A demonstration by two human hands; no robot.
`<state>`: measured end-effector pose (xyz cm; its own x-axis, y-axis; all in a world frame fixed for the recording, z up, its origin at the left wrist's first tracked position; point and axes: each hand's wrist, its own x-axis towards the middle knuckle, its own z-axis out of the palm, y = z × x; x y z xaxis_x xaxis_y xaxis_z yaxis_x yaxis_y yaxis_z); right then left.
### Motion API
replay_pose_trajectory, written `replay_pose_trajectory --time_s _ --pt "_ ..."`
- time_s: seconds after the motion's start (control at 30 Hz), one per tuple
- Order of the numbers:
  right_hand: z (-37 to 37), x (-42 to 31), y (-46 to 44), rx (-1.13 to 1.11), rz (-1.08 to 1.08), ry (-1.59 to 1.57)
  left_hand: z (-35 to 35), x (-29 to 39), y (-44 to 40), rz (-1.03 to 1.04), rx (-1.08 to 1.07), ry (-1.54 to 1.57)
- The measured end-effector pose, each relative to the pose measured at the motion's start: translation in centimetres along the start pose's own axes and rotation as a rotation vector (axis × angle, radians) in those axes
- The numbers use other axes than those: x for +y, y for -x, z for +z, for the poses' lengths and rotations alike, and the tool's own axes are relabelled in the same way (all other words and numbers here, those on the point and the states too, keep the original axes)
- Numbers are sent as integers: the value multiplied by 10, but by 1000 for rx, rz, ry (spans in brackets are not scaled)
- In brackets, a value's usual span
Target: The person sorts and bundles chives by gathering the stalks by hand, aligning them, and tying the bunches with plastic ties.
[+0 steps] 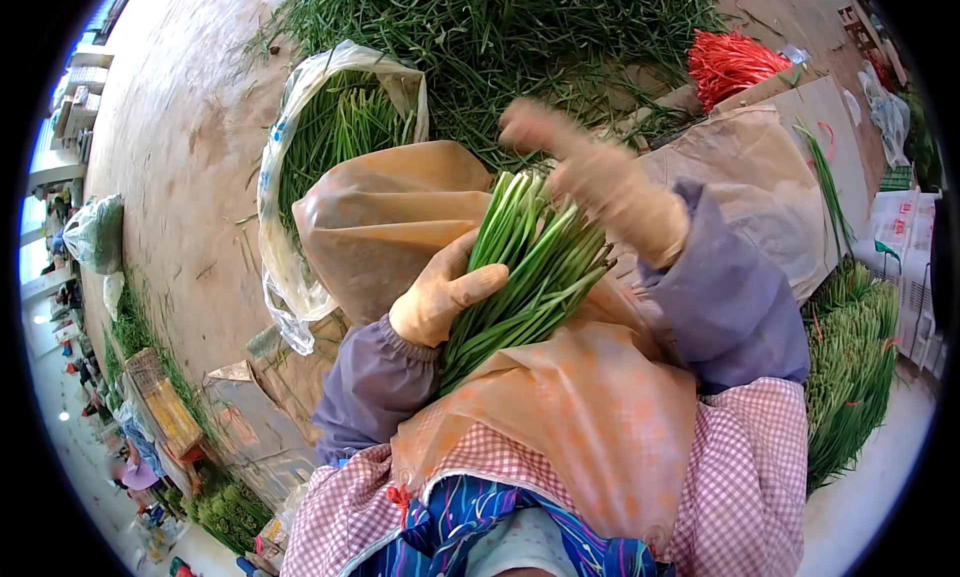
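My left hand (445, 295), in a pale glove, is closed around a thick bunch of green stalks (520, 277). I cannot tell the exact kind of plant. The bunch lies tilted over my lap, its paler cut ends toward the top and its darker green lengths running down to the lower left. Over those pale ends is my right hand (612, 182), also gloved, its fingers smeared by motion. Whether that hand holds anything does not show. An orange-tinted plastic apron (590, 407) covers my lap and knees.
Left of my knee stands an open plastic bag (270, 197) of green stalks. A big heap of loose greens (500, 37) spreads ahead. Red ties (730, 65) lie at upper right, near a flattened sack (740, 167). Bundled stalks (850, 367) are stacked on my right.
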<state>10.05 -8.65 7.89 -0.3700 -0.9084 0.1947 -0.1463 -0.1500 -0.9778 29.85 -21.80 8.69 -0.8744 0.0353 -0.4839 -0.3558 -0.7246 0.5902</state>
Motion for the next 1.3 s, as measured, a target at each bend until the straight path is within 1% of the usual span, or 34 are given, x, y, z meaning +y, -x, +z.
replay_pose_trajectory --time_s 0.07,0.17,0.23,0.27,0.3,0.33,0.4,0.43,0.5,0.57,0.63,0.67,0.7,0.77,0.83,0.9,0.97,1.0,1.03,1.1,1.13,1.17,1.2,1.23,1.27,1.3 --pt "-31 -1 6 282 146 -367 1 2 1 4 -9 -5" --pt "-50 17 55 402 274 -622 0 2 1 42 -29 -15" --pt "-21 41 91 245 287 -797 0 0 -3 68 -55 -5" --pt "8 27 98 246 374 -792 -1 -1 -3 76 -65 2" --pt "26 21 96 218 388 -806 -1 -1 -4 85 -76 6" --pt "43 15 94 191 403 -819 2 1 -5 94 -70 -51" --pt "52 13 89 82 289 -875 10 4 -5 111 -62 -168" --pt "58 14 83 91 321 -993 4 -4 -6 102 -12 -244" --pt "68 15 70 112 379 -1217 9 7 -6 9 -79 -392" --pt "69 3 46 175 312 -1059 8 11 -7 0 -122 -523" --pt "67 -16 29 208 383 -1050 6 20 -13 -65 -165 -502" --pt "72 -18 19 282 386 -1023 12 33 -14 -102 -120 -669" --pt "74 -19 11 345 390 -1011 27 41 -13 -127 -54 -654" --pt "68 -19 4 372 322 -969 27 35 -18 -19 -27 -613" --pt "54 -25 0 385 261 -951 32 47 -24 -66 -159 -595" --pt "17 -48 -8 395 196 -945 43 55 -31 -82 -250 -613" --pt "-38 -82 -12 482 67 -756 62 55 -39 -63 -309 -670" --pt "-68 -104 -9 508 3 -719 63 49 -45 -91 -342 -685" --pt "-104 -121 -4 489 -98 -623 61 42 -50 -173 -331 -739" --pt "-225 -158 35 299 -53 -268 60 25 -57 -230 -351 -839" --pt "-234 -206 38 421 -214 -111 70 28 -57 -240 -344 -964" --pt "-242 -254 41 568 -354 62 67 21 -58 -181 -357 -1059" --pt "-261 -286 54 553 -373 77 61 18 -62 -220 -389 -1057" --pt "-281 -314 77 709 -173 3 55 17 -66 -260 -418 -1055" --pt "-315 -350 99 811 -70 407 55 20 -66 -248 -397 -1028" --pt "-339 -362 112 843 93 560 57 24 -65 -236 -374 -1002"
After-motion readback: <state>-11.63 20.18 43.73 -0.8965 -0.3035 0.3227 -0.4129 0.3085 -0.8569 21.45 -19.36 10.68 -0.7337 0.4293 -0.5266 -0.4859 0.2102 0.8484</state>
